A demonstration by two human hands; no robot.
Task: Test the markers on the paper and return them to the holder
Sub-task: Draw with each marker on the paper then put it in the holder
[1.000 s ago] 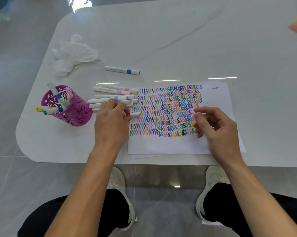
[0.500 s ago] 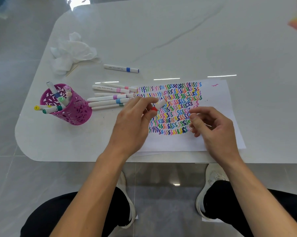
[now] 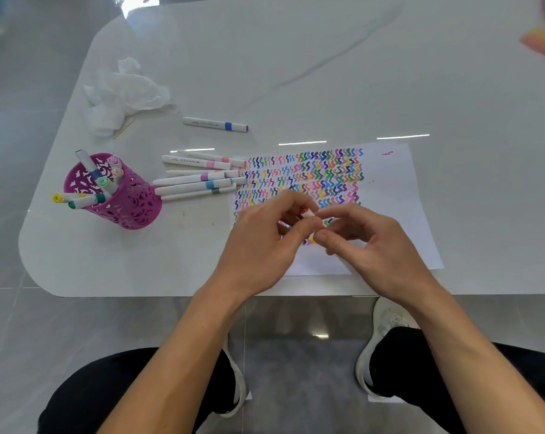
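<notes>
The white table (image 3: 296, 73) carried the paper (image 3: 399, 198), with the pink holder (image 3: 130, 208) well to its left. Above the paper the left hand (image 3: 258, 245) gripped a red marker (image 3: 308, 213), and the right hand (image 3: 380, 245) pinched its end. This looked like uncapping: a straight pull, not a sideways bend, seemed the safe way.

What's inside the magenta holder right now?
Several capped markers lean in the magenta holder, caps yellow, green, lilac among them. Its wall hides their lower ends and the bottom.
</notes>
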